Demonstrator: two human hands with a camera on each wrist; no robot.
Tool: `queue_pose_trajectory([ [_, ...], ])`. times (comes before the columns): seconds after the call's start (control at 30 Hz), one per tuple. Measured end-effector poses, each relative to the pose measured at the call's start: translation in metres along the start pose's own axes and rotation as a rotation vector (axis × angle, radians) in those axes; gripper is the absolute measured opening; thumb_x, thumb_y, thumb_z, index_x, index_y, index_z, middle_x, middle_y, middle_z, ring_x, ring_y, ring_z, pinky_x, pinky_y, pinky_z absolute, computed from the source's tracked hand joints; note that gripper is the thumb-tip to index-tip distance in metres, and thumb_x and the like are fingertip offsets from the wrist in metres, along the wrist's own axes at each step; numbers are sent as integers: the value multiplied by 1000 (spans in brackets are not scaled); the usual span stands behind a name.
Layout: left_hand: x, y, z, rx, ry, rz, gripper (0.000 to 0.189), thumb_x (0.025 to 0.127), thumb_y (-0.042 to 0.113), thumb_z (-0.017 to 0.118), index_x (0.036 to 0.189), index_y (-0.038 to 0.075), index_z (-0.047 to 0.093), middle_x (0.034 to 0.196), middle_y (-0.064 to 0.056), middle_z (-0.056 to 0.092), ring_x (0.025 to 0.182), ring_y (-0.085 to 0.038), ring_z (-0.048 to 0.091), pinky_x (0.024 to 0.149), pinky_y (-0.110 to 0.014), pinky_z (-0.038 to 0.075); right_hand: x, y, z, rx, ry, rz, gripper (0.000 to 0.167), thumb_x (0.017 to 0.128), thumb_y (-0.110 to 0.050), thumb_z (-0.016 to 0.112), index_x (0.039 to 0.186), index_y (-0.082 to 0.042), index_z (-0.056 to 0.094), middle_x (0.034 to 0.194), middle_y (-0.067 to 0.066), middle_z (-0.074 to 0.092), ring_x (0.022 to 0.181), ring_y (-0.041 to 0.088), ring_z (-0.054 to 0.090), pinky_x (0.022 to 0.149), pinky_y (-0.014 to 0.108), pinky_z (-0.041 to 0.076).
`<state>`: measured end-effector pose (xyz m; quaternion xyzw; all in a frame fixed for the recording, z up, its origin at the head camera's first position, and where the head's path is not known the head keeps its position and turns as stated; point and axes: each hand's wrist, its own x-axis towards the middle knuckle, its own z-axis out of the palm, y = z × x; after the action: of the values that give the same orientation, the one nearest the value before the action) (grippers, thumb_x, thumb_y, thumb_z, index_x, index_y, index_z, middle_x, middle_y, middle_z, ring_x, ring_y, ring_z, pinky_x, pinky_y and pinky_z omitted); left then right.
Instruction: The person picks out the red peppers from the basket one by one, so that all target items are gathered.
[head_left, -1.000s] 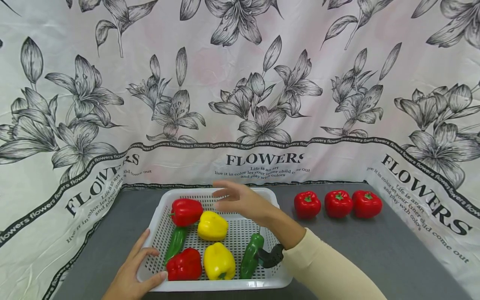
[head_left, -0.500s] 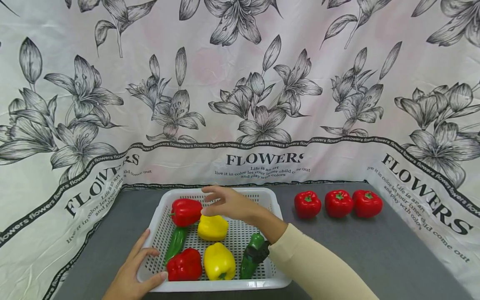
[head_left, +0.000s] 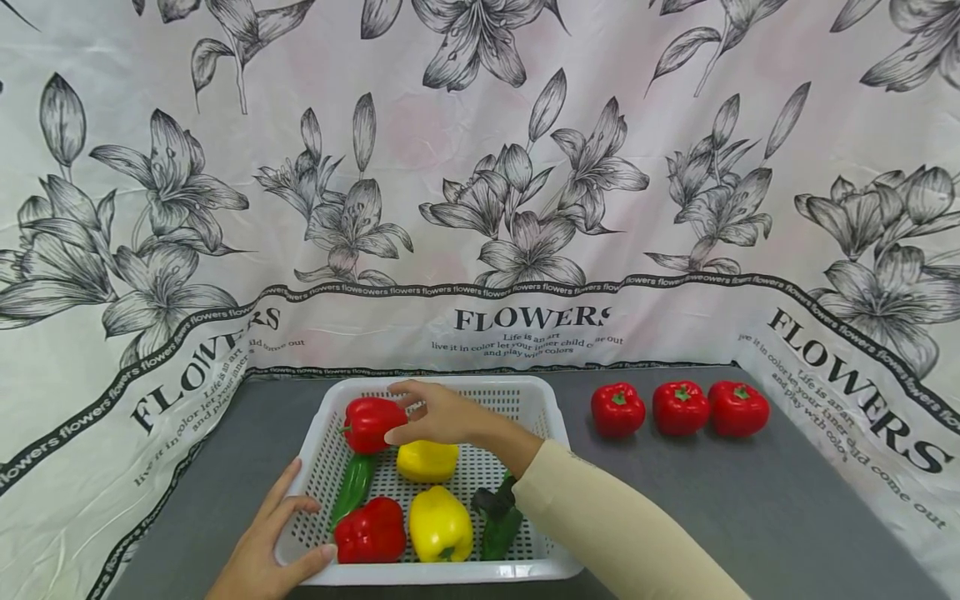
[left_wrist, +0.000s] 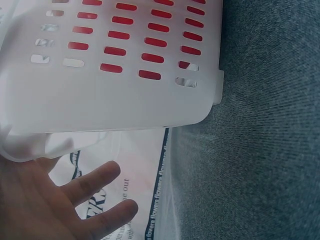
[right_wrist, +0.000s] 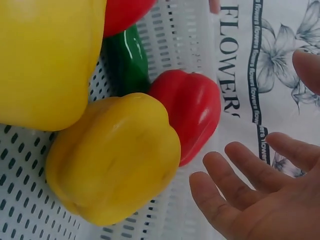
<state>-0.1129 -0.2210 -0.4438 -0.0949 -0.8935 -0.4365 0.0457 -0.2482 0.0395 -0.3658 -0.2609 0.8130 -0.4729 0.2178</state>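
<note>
A white perforated basket (head_left: 540,568) holds red bell peppers, yellow bell peppers and long green vegetables. My left hand (head_left: 262,542) holds its front left corner, thumb and a finger over the rim; other fingers stretch outside in the left wrist view. My right hand (head_left: 438,414) reaches over the back of the basket, fingers spread, beside the back red bell pepper (head_left: 369,425); a gap shows between them in the right wrist view. Below that hand lies a yellow bell pepper (head_left: 427,463), partly hidden. A second yellow bell pepper (head_left: 441,525) and red bell pepper (head_left: 371,531) lie in front.
One long green vegetable (head_left: 354,490) lies at the basket's left; another (head_left: 500,533) is partly behind my right wrist's camera. Three red bell peppers (head_left: 679,408) stand in a row on the grey table (head_left: 720,500). A flowered cloth (head_left: 420,333) hangs behind.
My right hand has moved left and slightly down, from above the middle of the basket to beside the back red bell pepper. The left hand and the vegetables have stayed put.
</note>
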Motion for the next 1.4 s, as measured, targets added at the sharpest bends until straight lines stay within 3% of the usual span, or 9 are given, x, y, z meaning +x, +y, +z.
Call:
queue_pose_trajectory([
  [0.13,-1,0,0,19,2,10,37,80,32,76,108,14,60,156,-8,17,121,-41,39,81,-46,52,10,1,3,-42,0,-13,70,84,-29,74,145,-19,43,135,8,52,116,27,53,90,42,49],
  [0.37,-1,0,0,-2,-2,-1,37,81,33,75,108,14,59,156,-8,16,121,-42,39,80,-49,54,24,0,10,-144,5,-28,74,82,-31,76,146,-18,41,136,6,51,119,28,50,92,41,48],
  [0.83,-1,-2,0,-8,-2,17,36,82,32,75,108,14,58,157,-8,16,122,-42,37,81,-53,51,41,0,20,-207,-19,-77,74,83,-26,77,146,-15,41,137,7,50,114,19,52,87,28,49],
  [1.03,-1,-3,-1,35,17,54,35,81,30,76,107,14,59,156,-7,18,121,-38,39,80,-44,51,47,1,25,-268,-19,-97,75,82,-23,78,146,-16,41,131,3,54,110,17,54,83,25,50],
  [1.23,-1,-5,0,23,24,80,35,81,28,76,108,13,58,156,-9,17,123,-40,35,84,-59,47,54,6,30,-379,11,-87,73,81,-22,79,145,-18,44,132,3,51,110,15,52,83,23,50],
  [1.4,-2,-4,1,21,20,67,35,81,29,76,108,14,58,156,-8,17,123,-41,36,83,-58,47,55,8,32,-405,42,-29,73,81,-22,80,144,-19,45,133,3,51,110,15,52,85,25,50],
])
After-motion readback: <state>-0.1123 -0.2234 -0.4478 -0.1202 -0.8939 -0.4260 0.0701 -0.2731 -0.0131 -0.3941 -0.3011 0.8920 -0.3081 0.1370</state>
